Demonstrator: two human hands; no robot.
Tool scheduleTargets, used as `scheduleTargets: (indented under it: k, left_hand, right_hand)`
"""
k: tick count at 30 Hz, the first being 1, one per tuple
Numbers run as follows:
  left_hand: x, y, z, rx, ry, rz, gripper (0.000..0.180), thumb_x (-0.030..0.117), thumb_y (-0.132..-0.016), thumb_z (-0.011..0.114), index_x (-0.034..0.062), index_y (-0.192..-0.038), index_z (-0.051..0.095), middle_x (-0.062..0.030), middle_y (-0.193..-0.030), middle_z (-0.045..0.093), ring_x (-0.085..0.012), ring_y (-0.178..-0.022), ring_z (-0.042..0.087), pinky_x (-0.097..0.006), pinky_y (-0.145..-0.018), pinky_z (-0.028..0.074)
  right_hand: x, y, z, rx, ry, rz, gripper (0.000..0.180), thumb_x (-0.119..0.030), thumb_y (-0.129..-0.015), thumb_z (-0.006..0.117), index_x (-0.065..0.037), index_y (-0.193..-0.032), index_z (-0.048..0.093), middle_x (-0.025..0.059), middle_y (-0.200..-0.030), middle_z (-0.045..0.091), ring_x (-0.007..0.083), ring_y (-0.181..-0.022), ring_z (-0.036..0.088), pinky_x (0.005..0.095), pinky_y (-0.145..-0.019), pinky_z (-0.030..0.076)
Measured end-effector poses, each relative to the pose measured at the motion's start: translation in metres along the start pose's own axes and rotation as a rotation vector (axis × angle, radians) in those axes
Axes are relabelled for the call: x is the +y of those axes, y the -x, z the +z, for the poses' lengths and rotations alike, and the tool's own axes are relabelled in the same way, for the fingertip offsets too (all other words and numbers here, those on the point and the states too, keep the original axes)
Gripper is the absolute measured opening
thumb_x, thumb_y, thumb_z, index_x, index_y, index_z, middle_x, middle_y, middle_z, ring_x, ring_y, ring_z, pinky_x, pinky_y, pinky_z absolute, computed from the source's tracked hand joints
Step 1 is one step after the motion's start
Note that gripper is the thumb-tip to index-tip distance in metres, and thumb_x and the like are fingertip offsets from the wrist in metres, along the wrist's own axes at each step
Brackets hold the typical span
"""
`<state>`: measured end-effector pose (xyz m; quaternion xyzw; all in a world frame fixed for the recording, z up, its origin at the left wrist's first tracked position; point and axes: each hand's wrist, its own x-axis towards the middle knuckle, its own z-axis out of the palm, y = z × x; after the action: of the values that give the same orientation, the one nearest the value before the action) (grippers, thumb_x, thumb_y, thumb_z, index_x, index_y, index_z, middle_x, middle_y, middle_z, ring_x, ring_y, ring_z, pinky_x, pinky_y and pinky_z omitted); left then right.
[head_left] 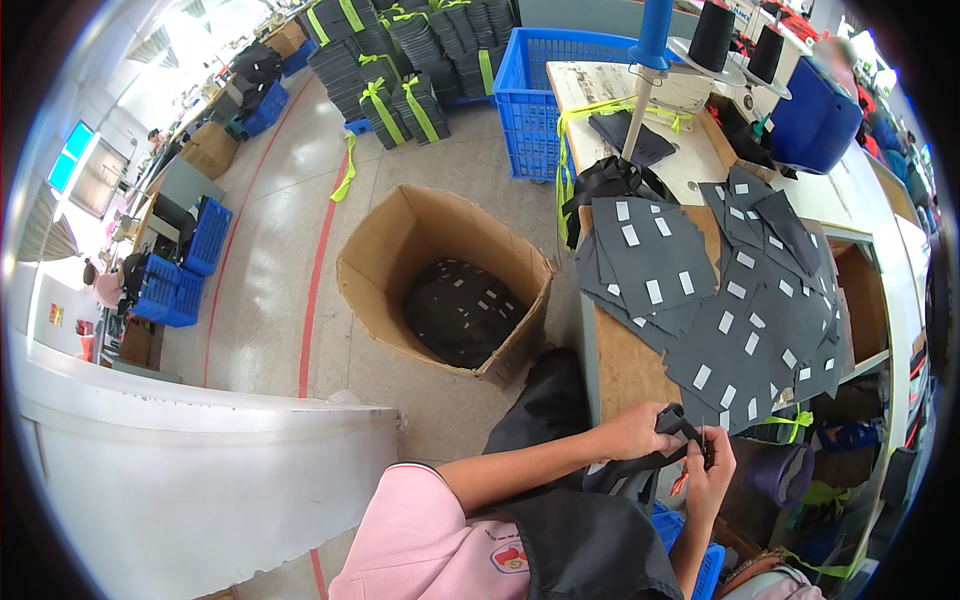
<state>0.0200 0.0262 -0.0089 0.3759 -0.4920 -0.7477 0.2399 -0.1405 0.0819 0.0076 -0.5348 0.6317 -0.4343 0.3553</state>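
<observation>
A strip-like black fabric piece [672, 425] is gripped in my left hand [638, 432], its fingers closed on the near side. My right hand [708, 468] is pinched shut at the piece's right end, around something small and dark that I cannot make out. A small orange-red bit [680, 482] shows beside that hand. More dark fabric hangs below my hands over my lap. Just beyond them, flat dark grey fabric pieces [740, 320] with white labels lie overlapped on the worktable [625, 365].
A cardboard box [445, 215] holding dark labelled pieces stands on the floor to the left. Behind are a blue crate [540, 125] and bundled stacks [420, 105] tied with yellow-green strips. Thread cones [712, 38] stand at the table's far side. A white partition [220, 470] fills the lower left.
</observation>
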Motion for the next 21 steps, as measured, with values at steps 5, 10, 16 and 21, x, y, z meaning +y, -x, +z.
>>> scheduleTargets:
  k: [5, 10, 16, 21]
  left_hand:
    - [-0.0061, -0.0034, -0.0004, -0.009, 0.028, 0.023, 0.016, 0.009, -0.079, 0.066, 0.0005, -0.090, 0.058, -0.0027, -0.077, 0.062, -0.0086, -0.072, 0.054, -0.025, -0.069, 0.044]
    - [0.0004, -0.0002, -0.0006, 0.004, -0.034, 0.010, 0.014, 0.010, -0.078, 0.067, 0.0011, -0.087, 0.060, -0.0014, -0.075, 0.061, -0.0081, -0.071, 0.052, -0.025, -0.068, 0.043]
    - [-0.0001, -0.0007, 0.0017, -0.002, -0.044, 0.018, 0.016, 0.012, -0.077, 0.067, 0.0009, -0.086, 0.060, -0.0017, -0.073, 0.060, -0.0086, -0.070, 0.051, -0.026, -0.066, 0.042]
    - [0.0021, -0.0003, 0.0024, 0.006, -0.094, 0.012, 0.016, 0.013, -0.078, 0.067, 0.0009, -0.086, 0.060, -0.0026, -0.074, 0.060, -0.0095, -0.071, 0.052, -0.026, -0.068, 0.042]
  right_hand:
    - [0.0005, -0.0007, 0.0000, -0.006, 0.014, -0.030, 0.008, 0.004, -0.077, 0.055, 0.001, -0.083, 0.051, -0.0009, -0.068, 0.040, 0.0050, -0.060, 0.035, 0.0221, -0.051, 0.028]
    - [0.0020, 0.0001, 0.0007, 0.005, 0.005, 0.027, 0.007, 0.002, -0.077, 0.058, 0.001, -0.081, 0.051, -0.0005, -0.066, 0.042, 0.0059, -0.059, 0.036, 0.0223, -0.052, 0.030]
    - [-0.0035, -0.0004, 0.0007, 0.026, 0.040, 0.001, 0.007, 0.004, -0.074, 0.055, 0.001, -0.079, 0.051, 0.0010, -0.066, 0.044, 0.0070, -0.059, 0.038, 0.0231, -0.052, 0.031]
    - [-0.0034, -0.0001, 0.0007, 0.027, 0.006, -0.020, 0.008, 0.005, -0.072, 0.052, 0.001, -0.079, 0.050, 0.0019, -0.065, 0.044, 0.0079, -0.059, 0.038, 0.0238, -0.052, 0.030]
